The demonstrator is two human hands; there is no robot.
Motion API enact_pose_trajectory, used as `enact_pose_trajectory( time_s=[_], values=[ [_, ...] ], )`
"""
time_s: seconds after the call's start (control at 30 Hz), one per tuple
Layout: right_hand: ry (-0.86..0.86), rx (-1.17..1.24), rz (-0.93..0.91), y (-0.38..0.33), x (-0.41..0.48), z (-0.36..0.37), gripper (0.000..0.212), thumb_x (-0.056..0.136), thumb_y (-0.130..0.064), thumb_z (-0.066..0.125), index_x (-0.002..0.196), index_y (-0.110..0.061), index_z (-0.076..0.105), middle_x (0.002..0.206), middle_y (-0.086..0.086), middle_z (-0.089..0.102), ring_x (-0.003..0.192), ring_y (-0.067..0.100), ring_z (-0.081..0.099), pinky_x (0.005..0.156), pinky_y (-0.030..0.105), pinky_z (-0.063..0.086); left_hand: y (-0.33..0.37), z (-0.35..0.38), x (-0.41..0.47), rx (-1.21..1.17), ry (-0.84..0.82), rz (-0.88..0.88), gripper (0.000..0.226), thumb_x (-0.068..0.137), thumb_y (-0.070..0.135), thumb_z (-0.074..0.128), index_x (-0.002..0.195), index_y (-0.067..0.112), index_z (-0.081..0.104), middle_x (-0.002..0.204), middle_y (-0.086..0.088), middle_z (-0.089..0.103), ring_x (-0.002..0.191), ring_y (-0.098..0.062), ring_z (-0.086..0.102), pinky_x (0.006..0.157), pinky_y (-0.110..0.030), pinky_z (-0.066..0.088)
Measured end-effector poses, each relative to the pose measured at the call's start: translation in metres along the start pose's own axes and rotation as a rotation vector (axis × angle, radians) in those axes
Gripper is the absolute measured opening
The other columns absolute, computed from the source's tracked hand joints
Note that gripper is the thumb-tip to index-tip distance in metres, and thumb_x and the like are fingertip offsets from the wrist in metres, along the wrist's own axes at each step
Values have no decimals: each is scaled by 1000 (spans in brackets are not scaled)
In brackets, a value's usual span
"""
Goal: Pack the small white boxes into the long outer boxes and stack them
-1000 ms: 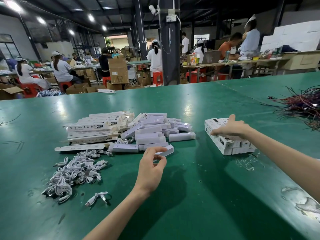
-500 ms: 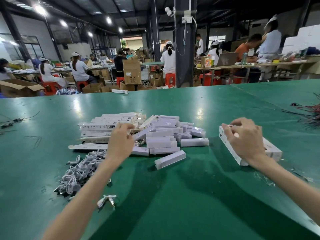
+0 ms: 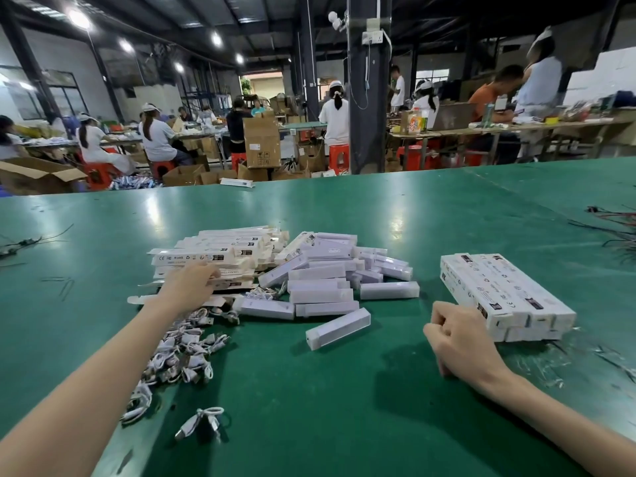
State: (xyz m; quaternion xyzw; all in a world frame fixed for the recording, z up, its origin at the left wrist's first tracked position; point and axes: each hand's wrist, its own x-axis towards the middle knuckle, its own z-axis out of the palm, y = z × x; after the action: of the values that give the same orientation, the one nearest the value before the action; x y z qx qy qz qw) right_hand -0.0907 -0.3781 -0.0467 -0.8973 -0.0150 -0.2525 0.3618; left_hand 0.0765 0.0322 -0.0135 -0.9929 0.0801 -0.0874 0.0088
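On my green desk [image 3: 344, 208], the pile of flat long outer boxes [image 3: 206, 256] lies under my left hand [image 3: 191, 287]; its fingers [image 3: 208, 277] rest on the pile's near edge, and I cannot tell if they grasp one. The heap of small white boxes [image 3: 327, 280] sits just to the right. The stack of closed long boxes [image 3: 509, 294], contents hidden, has its near corner just beside my right hand [image 3: 461, 342], whose fingers are clenched on nothing, and one small white box [image 3: 339, 328] lies apart between my hands.

My left hand [image 3: 187, 287] covers part of the flat outer boxes [image 3: 206, 258], so its grip stays unclear. At the frame's right edge, dark wires [image 3: 619, 232] are cut off. Print on the stacked long boxes [image 3: 509, 290] is unreadably small.
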Motion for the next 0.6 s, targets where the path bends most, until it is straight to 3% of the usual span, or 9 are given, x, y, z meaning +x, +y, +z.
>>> enact_pose_trajectory(
  time_s=[0.07, 0.13, 0.2, 0.3, 0.37, 0.47, 0.53, 0.6],
  values=[
    [-11, 83, -31, -2, -4, 4, 31, 86, -9, 62, 56, -14, 61, 56, -2, 56, 57, 12, 52, 61, 27, 42, 3, 0, 0, 55, 36, 29, 24, 99, 20, 48, 121, 19, 59, 127, 1, 58, 111, -20, 57, 97, -39, 44],
    [-23, 118, -58, -6, -5, 7, 23, 92, -18, 60, 70, -25, 60, 61, 5, 58, 54, 14, 49, 56, 26, 38, 5, 2, 0, 137, 107, 60, 24, 98, 12, 46, 115, 18, 62, 117, 1, 63, 102, -18, 62, 98, -36, 43],
    [-20, 165, -8, -6, -5, 7, 24, 96, -11, 54, 80, -29, 54, 52, 16, 53, 41, 20, 42, 48, 32, 36, 8, 4, -1, 196, 167, 111, 24, 97, 4, 44, 104, 15, 65, 103, 0, 67, 86, -15, 61, 91, -30, 45],
    [-88, 169, 85, -3, -5, 6, 41, 89, 6, 45, 80, -29, 64, 44, 13, 55, 33, 6, 45, 39, 19, 34, 9, -1, -5, 239, 203, 199, 20, 97, 3, 45, 102, 10, 64, 97, -3, 67, 80, -13, 59, 83, -24, 45],
    [-98, 140, 150, -5, -3, 6, 47, 81, 11, 46, 64, -26, 69, 47, 4, 63, 38, 3, 52, 40, 14, 33, 9, -9, -8, 274, 280, 274, 18, 94, -1, 51, 104, 6, 64, 98, -7, 67, 84, -18, 64, 80, -28, 50],
    [0, 176, 202, -9, -2, 3, 47, 75, 16, 46, 52, -20, 67, 49, 0, 65, 38, 1, 52, 39, 13, 33, 14, -27, -15, 254, 461, 376, 18, 80, -14, 63, 94, -3, 61, 86, -18, 63, 70, -31, 64, 65, -40, 56],
    [66, 238, 179, -9, -4, 2, 43, 82, 14, 45, 61, -17, 67, 45, 1, 62, 33, 3, 52, 36, 14, 34, 26, -40, -23, 165, 562, 411, 22, 77, -14, 66, 95, -5, 58, 83, -23, 63, 68, -35, 65, 66, -47, 57],
    [63, 309, 126, -12, -6, 3, 34, 92, 7, 45, 80, -17, 66, 44, 3, 61, 43, 7, 61, 43, 19, 44, 45, -48, -31, 6, 667, 478, 29, 79, -12, 67, 103, -5, 51, 78, -23, 64, 66, -35, 66, 76, -51, 55]
  ],
)
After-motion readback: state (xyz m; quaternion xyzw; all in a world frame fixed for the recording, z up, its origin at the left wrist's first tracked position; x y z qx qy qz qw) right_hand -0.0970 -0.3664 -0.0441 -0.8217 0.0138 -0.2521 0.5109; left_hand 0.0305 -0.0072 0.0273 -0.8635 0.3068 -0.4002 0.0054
